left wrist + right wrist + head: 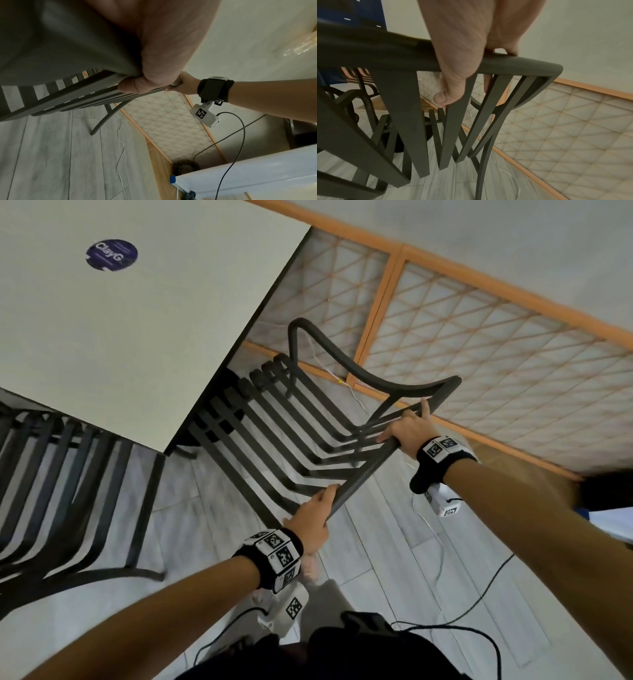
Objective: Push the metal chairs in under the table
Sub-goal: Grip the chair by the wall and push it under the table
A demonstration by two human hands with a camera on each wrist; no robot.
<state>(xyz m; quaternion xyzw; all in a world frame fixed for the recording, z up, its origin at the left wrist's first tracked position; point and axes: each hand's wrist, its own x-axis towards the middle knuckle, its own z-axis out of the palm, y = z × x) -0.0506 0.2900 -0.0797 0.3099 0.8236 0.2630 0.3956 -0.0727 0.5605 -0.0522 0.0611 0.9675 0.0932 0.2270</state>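
Here both hands grip the top rail of the dark metal chair (274,422): left hand (310,517) near one end, right hand (406,431) near the other, its seat front under the tabletop (137,337).

A round dark-blue sticker (111,254) reading "ClayG" sits on top of the worktop, away from its edges. A thin white cord (352,395) trails over the pale plank floor (373,546) along the orange-framed lattice panel (479,330), and black cables (479,597) loop across the floor's near part.
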